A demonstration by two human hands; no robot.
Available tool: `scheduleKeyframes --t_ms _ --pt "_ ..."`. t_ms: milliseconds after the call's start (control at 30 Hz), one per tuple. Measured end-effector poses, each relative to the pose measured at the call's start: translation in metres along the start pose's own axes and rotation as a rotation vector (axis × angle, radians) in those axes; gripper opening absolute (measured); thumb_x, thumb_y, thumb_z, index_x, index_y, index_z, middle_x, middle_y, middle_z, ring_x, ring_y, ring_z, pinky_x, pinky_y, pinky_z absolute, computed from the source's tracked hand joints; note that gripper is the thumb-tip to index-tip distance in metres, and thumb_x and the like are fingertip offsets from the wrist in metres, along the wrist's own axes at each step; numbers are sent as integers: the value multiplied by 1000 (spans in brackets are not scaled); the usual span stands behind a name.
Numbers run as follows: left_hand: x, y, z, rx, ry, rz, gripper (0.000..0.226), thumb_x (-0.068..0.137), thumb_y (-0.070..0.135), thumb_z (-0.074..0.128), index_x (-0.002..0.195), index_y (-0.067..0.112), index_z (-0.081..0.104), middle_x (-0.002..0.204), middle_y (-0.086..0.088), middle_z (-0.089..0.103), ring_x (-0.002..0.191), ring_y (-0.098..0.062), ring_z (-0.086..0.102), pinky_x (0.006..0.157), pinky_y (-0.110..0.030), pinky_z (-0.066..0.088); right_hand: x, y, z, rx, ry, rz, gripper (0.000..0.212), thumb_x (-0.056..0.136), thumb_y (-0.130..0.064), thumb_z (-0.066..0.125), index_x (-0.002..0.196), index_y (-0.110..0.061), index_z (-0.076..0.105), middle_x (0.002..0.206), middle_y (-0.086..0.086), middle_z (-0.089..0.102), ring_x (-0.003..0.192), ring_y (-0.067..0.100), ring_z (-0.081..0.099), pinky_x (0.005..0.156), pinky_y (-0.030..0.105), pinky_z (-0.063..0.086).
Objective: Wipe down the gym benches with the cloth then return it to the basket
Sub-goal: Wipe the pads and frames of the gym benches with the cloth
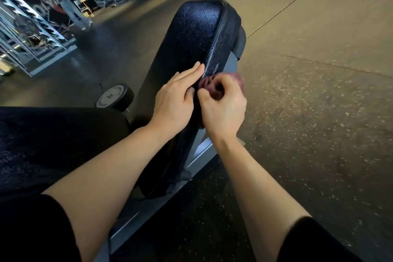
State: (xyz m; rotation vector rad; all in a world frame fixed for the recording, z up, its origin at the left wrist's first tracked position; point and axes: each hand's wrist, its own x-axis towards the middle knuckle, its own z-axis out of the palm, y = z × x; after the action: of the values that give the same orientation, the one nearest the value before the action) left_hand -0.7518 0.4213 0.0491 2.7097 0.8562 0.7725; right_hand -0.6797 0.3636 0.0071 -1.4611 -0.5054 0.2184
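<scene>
Two hands at one bench (197,34): left hand (176,95) flat, right hand (221,108) gripping one cloth (209,87).

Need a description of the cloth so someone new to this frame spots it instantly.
Start at the long black padded bench back running up the middle of the view. Both hands meet at its right edge: the left hand lies flat on the pad, the right hand is curled beside it. The cloth is the bunched reddish-pink wad in the right hand's fingers, the only pink thing there.

My two forearms are bare, and I wear short black sleeves, the left sleeve (38,229) and the right sleeve (314,242).
</scene>
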Motion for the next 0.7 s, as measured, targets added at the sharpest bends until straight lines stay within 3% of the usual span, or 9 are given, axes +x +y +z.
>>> scheduleKeyframes --t_ms 67,200,333,467,533,633,700 --pt "-1 0 2 -1 -9 -6 62 88 -13 45 141 18 47 147 10 43 136 -8 38 118 -34 26 1 2 -3 16 26 -21 10 74 -23 62 84 -21 62 87 -10 61 86 16 57 73 31 46" --pt "-5 -4 9 -18 -6 -11 68 87 -15 44 144 21 42 144 20 34 140 -8 34 121 -28 16 38 -2 -8 38 172 -101 19 83 -15 65 102 -15 67 82 -17 51 101 17 44 87 28 41" --pt "-7 -7 15 -10 14 5 69 87 -15 42 146 21 39 151 11 36 141 -12 33 121 -30 14 30 7 5 29 98 -186 21 86 -12 61 107 -8 65 103 8 64 95 30 58 87 38 46" --pt "-13 -4 18 -28 102 17 65 85 -15 40 143 14 44 149 3 42 139 -10 37 121 -34 17 9 22 -1 46 -26 -204 20 80 -17 56 97 -11 64 92 0 64 90 22 60 84 43 50" --pt "-26 -6 22 -27 165 8 61 85 -12 39 142 10 46 147 -1 46 137 -11 39 121 -34 19 12 22 -6 31 -11 -195 16 80 -18 56 92 -11 64 91 0 60 91 23 58 83 42 49" --pt "-53 -11 29 -49 192 -93 59 90 -10 43 145 12 41 150 0 40 140 -9 33 121 -29 16 26 15 -3 75 116 -159 23 88 -19 59 107 -7 64 116 7 49 109 24 51 98 34 43" --pt "-63 -12 34 -51 180 -130 61 92 -10 45 147 15 36 153 2 35 143 -9 28 121 -29 13 29 13 4 48 45 -136 37 91 -18 57 127 -7 59 137 11 44 120 22 42 105 22 30"
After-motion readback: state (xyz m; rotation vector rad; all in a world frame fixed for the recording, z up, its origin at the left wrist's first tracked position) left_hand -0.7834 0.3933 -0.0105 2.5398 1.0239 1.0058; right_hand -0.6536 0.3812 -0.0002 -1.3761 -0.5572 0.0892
